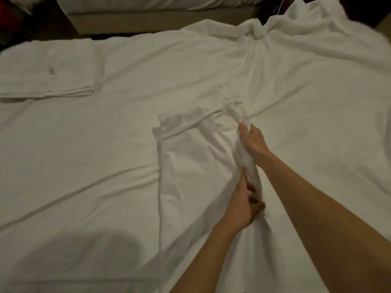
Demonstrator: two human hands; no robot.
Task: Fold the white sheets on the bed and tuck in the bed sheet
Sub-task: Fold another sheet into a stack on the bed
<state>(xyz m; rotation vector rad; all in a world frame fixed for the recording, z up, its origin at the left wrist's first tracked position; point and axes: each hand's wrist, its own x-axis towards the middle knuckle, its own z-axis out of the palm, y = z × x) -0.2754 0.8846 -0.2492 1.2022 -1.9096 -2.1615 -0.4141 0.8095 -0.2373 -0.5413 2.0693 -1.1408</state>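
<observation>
A loose white sheet [296, 85] lies spread and crumpled over the right half of the bed, its left edge running down the middle. A bunched ridge of this sheet runs between my hands. My right hand [252, 140] grips the far end of the ridge, fingers closed around the cloth. Nearer to me, my left hand [243, 205] is closed on the ridge's near end. The fitted bed sheet [80, 166] shows smooth with a few creases on the left half. A folded white sheet [45, 68] rests flat at the far left of the bed.
A second bed [160, 9] with a tan base stands across a dark gap beyond the far edge. The loose sheet's far corner hangs over the upper right edge. A shadow falls on the bed sheet at the lower left.
</observation>
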